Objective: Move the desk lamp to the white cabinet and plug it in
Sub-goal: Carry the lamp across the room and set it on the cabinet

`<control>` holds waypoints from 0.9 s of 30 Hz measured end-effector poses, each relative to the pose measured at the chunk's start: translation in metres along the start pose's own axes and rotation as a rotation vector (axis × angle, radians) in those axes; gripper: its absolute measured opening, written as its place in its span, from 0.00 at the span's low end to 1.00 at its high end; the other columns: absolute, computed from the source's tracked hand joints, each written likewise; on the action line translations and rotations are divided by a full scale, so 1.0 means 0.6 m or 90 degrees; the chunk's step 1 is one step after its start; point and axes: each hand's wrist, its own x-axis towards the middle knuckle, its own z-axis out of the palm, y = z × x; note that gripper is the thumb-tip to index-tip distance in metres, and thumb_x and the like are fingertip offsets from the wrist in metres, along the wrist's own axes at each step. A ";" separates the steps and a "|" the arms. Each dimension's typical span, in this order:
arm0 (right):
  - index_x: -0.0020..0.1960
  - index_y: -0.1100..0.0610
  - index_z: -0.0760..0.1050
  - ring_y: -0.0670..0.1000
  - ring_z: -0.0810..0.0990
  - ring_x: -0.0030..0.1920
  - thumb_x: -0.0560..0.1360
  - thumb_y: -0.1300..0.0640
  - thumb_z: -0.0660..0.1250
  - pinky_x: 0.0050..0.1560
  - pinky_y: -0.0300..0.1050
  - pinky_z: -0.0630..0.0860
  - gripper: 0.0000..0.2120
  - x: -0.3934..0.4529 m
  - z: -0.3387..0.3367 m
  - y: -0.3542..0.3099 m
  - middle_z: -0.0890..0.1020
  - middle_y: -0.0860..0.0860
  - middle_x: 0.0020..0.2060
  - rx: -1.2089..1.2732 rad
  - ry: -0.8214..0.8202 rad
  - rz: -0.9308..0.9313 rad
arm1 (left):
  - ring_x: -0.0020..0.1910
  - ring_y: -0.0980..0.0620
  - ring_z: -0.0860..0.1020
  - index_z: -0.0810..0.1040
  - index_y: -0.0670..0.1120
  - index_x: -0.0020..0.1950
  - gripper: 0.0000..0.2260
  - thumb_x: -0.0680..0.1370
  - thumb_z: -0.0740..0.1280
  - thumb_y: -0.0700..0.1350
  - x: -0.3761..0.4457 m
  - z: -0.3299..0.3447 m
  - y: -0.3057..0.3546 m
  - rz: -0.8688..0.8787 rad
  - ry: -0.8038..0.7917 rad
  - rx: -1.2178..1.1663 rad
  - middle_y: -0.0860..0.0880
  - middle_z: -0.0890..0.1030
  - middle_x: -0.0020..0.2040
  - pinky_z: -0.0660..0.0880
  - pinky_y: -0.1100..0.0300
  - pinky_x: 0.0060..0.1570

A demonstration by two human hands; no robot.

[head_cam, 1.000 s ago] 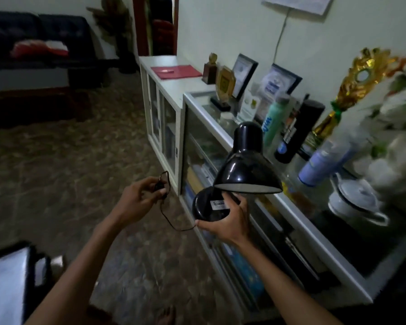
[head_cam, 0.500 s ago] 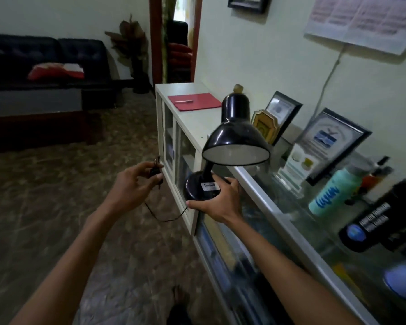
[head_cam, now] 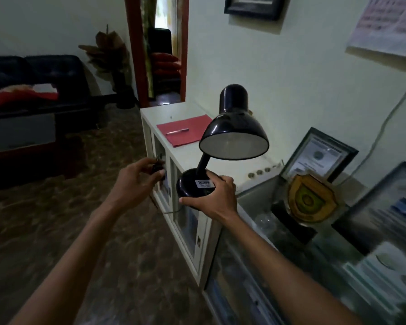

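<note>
Desk lamp (head_cam: 234,127) held upright by its base in right hand (head_cam: 215,200), fingers closed; plug (head_cam: 158,168) pinched in left hand (head_cam: 133,184) (near white cabinet (head_cam: 223,164)).

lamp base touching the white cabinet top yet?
Cannot tell. In the head view the right hand grips the lamp base at the white cabinet front edge; any contact or gap is hidden.

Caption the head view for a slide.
Right hand carries black desk lamp by its base toward white cabinet; left hand holds its plug.
</note>
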 end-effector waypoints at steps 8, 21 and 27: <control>0.67 0.38 0.70 0.50 0.68 0.61 0.48 0.28 0.76 0.52 0.44 0.73 0.48 0.229 0.094 0.009 0.71 0.47 0.55 -0.005 0.102 0.072 | 0.50 0.67 0.81 0.78 0.57 0.63 0.15 0.76 0.69 0.56 0.291 -0.031 -0.081 0.125 -0.145 0.051 0.60 0.83 0.50 0.77 0.63 0.52; 0.65 0.38 0.70 0.52 0.68 0.62 0.46 0.28 0.75 0.51 0.41 0.68 0.49 0.372 0.161 0.056 0.67 0.46 0.54 -0.074 0.323 0.393 | 0.49 0.68 0.78 0.79 0.50 0.63 0.12 0.80 0.68 0.47 0.661 0.046 -0.109 0.345 -0.483 0.006 0.55 0.83 0.51 0.75 0.56 0.57; 0.70 0.44 0.70 0.56 0.70 0.65 0.48 0.27 0.75 0.62 0.48 0.75 0.53 0.434 0.107 0.079 0.73 0.53 0.63 -0.133 0.372 0.424 | 0.54 0.56 0.82 0.79 0.53 0.63 0.12 0.79 0.69 0.49 0.794 0.073 -0.041 0.414 -0.429 -0.113 0.54 0.84 0.52 0.76 0.47 0.61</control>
